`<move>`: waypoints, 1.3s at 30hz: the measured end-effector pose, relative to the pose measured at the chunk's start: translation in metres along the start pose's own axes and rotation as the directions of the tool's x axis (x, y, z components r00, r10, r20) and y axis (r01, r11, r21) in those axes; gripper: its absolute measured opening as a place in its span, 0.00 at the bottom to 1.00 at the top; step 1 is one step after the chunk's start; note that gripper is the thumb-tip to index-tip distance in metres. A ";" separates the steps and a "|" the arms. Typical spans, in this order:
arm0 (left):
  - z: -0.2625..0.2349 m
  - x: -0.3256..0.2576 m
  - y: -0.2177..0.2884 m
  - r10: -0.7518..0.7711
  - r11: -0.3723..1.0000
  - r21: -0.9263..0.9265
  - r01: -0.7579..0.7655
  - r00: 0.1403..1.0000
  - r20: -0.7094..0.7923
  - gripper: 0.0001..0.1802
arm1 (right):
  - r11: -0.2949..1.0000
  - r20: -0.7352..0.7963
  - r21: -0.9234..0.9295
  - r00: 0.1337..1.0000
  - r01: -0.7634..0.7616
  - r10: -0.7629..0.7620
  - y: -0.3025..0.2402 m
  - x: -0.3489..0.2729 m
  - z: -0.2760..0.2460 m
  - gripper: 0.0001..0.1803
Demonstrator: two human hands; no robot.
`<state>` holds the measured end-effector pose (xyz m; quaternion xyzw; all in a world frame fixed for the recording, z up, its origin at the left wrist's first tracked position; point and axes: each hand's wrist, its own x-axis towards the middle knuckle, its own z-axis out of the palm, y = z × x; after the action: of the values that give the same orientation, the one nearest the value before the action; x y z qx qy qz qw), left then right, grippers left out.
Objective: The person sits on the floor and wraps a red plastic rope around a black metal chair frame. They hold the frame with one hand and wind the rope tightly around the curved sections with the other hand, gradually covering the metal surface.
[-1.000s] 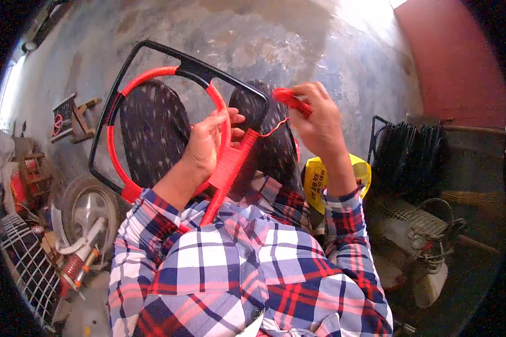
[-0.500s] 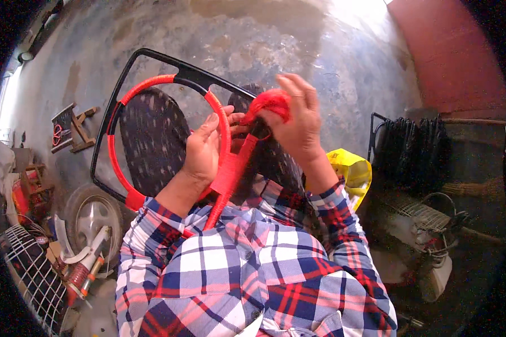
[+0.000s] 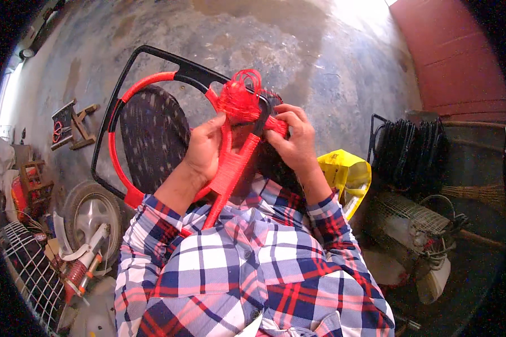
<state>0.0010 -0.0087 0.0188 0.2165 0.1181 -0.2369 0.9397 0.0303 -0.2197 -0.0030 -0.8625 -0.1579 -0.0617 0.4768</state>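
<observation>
On my lap lies a black metal frame (image 3: 116,110) with round inner rings. Red cord is wound tightly round much of the rings, including a flat wrapped band (image 3: 229,173) between them. A loose hank of red cord (image 3: 239,101), looped at its top, lies across the dark curved bar (image 3: 266,108) of the frame. My left hand (image 3: 202,149) has its fingertips closed on the lower left of the hank. Right of the bar, my right hand (image 3: 294,137) pinches the hank's other end. Some left fingers are hidden behind the wrapped ring.
A yellow bag (image 3: 346,174) stands by my right side. Black frames (image 3: 413,146) are stacked to the right. On the left are a small wooden stool (image 3: 73,126), a wheel (image 3: 93,216) and a white wire grid (image 3: 31,275). A dark red panel (image 3: 450,56) stands far right.
The hank, earlier in my raised right hand, now extends left across the curved bar. My right hand has come down to its right end, while my left hand has closed on its left part.
</observation>
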 end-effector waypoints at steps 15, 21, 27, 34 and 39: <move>-0.007 0.000 0.003 -0.199 0.969 0.116 0.218 0.968 -0.155 0.15 | 0.275 -0.143 0.955 0.983 0.107 0.114 -0.013 -0.051 -0.157 0.14; -0.006 0.002 0.002 -0.204 0.958 0.179 0.225 0.970 -0.131 0.15 | 0.510 -0.171 0.842 0.806 -0.179 0.566 0.004 -0.037 -0.107 0.14; -0.008 0.001 0.002 -0.191 0.947 0.242 0.213 0.975 -0.110 0.20 | 0.753 0.357 0.490 0.889 -0.439 0.287 -0.017 -0.026 -0.016 0.06; -0.008 0.000 0.002 -0.178 0.937 0.290 0.196 0.980 -0.088 0.19 | 0.509 0.424 0.678 0.847 -0.531 0.320 -0.055 -0.034 -0.054 0.07; -0.012 0.003 0.001 -0.168 0.927 0.327 0.184 0.983 -0.074 0.16 | 0.313 0.344 0.821 0.851 -0.477 0.396 -0.065 -0.037 -0.055 0.09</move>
<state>0.0028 -0.0041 0.0074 0.3656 0.1165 -0.3318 0.8618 -0.0233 -0.2413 0.0689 -0.4951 0.0543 0.1945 0.8450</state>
